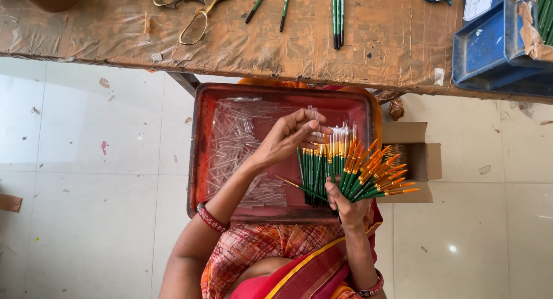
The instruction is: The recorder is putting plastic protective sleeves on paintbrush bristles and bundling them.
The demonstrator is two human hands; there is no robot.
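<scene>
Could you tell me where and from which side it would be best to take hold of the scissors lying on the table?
Probably by the scissors' looped handles, which lie on the table nearest its front edge. The blades point away toward the far side, so reach from the front edge, fingers through or around the loops.

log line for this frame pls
left hand: pinching clear tube | right hand: gripping fanned green brushes | red tray of tubes on lap
</scene>
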